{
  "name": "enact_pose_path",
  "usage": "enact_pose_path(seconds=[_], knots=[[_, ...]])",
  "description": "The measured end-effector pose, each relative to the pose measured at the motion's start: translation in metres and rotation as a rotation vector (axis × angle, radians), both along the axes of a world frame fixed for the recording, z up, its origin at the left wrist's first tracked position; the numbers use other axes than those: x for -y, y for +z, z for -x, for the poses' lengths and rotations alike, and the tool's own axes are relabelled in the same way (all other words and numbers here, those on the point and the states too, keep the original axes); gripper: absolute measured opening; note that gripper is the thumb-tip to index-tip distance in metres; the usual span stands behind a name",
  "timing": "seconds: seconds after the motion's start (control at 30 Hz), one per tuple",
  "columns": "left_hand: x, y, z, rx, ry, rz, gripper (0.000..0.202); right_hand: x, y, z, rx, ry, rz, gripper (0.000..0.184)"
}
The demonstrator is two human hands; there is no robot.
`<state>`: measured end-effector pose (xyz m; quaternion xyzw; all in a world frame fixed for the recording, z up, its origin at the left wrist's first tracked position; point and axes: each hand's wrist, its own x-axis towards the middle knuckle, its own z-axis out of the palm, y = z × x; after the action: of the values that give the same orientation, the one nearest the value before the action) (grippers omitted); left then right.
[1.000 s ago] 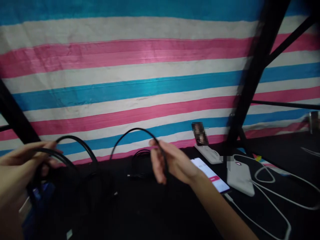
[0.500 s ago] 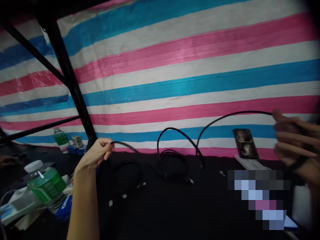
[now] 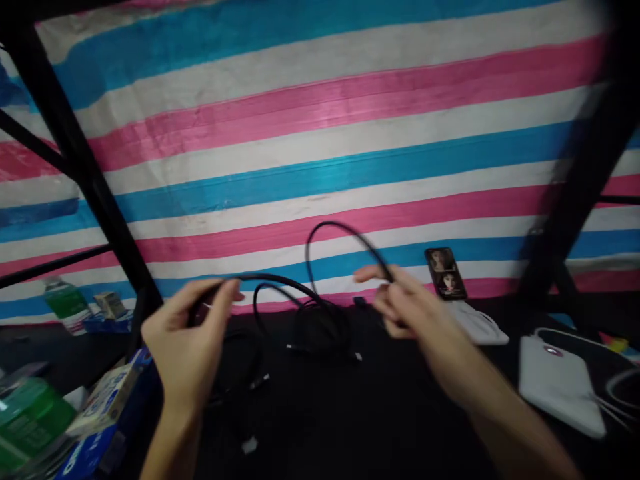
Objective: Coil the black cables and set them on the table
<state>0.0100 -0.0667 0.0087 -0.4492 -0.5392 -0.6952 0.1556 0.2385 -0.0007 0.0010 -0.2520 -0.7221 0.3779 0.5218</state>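
Note:
A black cable (image 3: 280, 277) runs from my left hand (image 3: 193, 327), where thumb and fingers close on it, down toward the table. My right hand (image 3: 407, 297) pinches another stretch of black cable, which arches up in a loop to its left; the hand is slightly blurred. Both hands are raised above the dark table. Between them lies a coil of black cable (image 3: 345, 327), with small pale connector ends near it. A further black cable (image 3: 257, 360) is coiled beside my left wrist. Whether the two held stretches belong to one cable, I cannot tell.
On the left stand green-liquid bottles (image 3: 30, 417) and blue-and-white boxes (image 3: 103, 420). A phone (image 3: 447, 273) leans at the back, by a white cable bundle (image 3: 480, 323). A white power-bank-like block (image 3: 560, 383) lies right. Black frame posts (image 3: 95, 193) stand before a striped sheet (image 3: 320, 120).
My right hand has come in from the far right toward the middle, still with the cable. My hands are closer together, and the view has turned to the right.

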Motion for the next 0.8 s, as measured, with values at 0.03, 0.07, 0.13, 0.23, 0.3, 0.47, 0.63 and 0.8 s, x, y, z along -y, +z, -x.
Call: enact_pose_path(seconds=[0.03, 0.07, 0.13, 0.23, 0.3, 0.47, 0.63, 0.8], knots=[[0.002, -0.003, -0.014, -0.072, 0.0, 0.036, 0.013, 0.005, -0.002, 0.012, 0.037, 0.016, -0.001, 0.027], [0.004, -0.007, -0.026, -0.127, -0.009, 0.053, 0.01, 0.008, -0.005, 0.021, 0.074, 0.035, -0.022, 0.034], [0.006, -0.012, -0.04, -0.191, -0.058, 0.041, 0.003, 0.012, -0.009, 0.03, 0.134, 0.021, -0.062, 0.04], [0.003, -0.017, -0.044, -0.216, -0.104, 0.01, 0.003, 0.012, -0.01, 0.03, 0.148, -0.027, -0.067, 0.016], [-0.004, -0.021, -0.042, -0.225, -0.153, 0.037, 0.007, 0.012, -0.008, 0.027, 0.084, -0.003, -0.038, 0.011], [-0.026, -0.03, -0.035, -0.233, -0.334, 0.28, 0.083, 0.01, -0.002, 0.012, -0.147, 0.149, 0.01, 0.014], [-0.039, -0.034, -0.015, -0.029, -0.294, 0.492, 0.032, 0.0, 0.0, 0.0, -0.257, 0.173, -0.048, 0.013], [-0.048, -0.042, -0.007, 0.415, -0.531, 0.259, 0.04, -0.019, -0.007, 0.013, -0.375, 0.178, 0.14, 0.011]])
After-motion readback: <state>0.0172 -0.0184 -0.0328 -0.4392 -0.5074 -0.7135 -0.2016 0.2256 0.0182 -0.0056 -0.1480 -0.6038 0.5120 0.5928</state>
